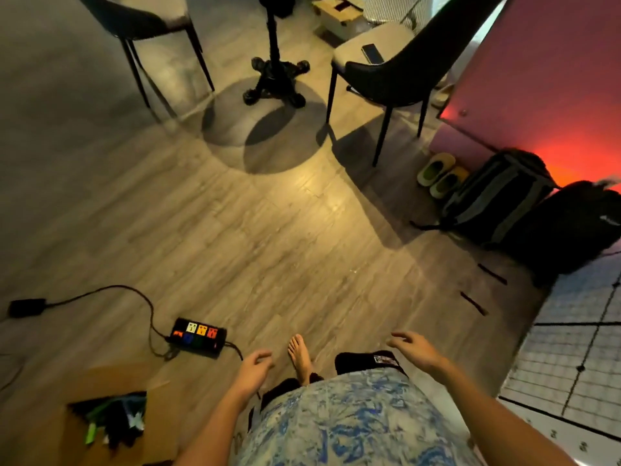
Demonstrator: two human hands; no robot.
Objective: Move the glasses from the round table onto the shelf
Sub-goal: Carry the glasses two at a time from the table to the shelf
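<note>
I read both hands as empty. The left hand (252, 368) hangs low at near centre, fingers loosely spread and slightly curled, holding nothing. The right hand (416, 349) sits a little farther right, also loosely spread and holding nothing. One bare foot (300, 356) is forward on the wood floor (235, 230) between them.

Location of the task's thing: the glasses are not in view. I see only the black pedestal base (275, 79) of the round table at far centre, with its column running up out of the top edge; the tabletop is cropped away, so I cannot tell where on it the glasses lie or which way their long axis runs. No shelf is identifiable either.

Governing relation: the table stands straight ahead and well apart from both hands, across bare floor. The base lies slightly to the left of the line midway between the hands, so neither hand has a clear advantage; I judge the choice open until the tabletop is seen.

Obstructions to note: a dark chair (386, 72) with a phone (372, 53) on its seat stands just right of the base, a second chair (141, 18) to its left. A power strip (198, 337) with its cable lies on the floor near left.

My judgement: the task is at the approach stage, with no pickup yet begun.
</note>
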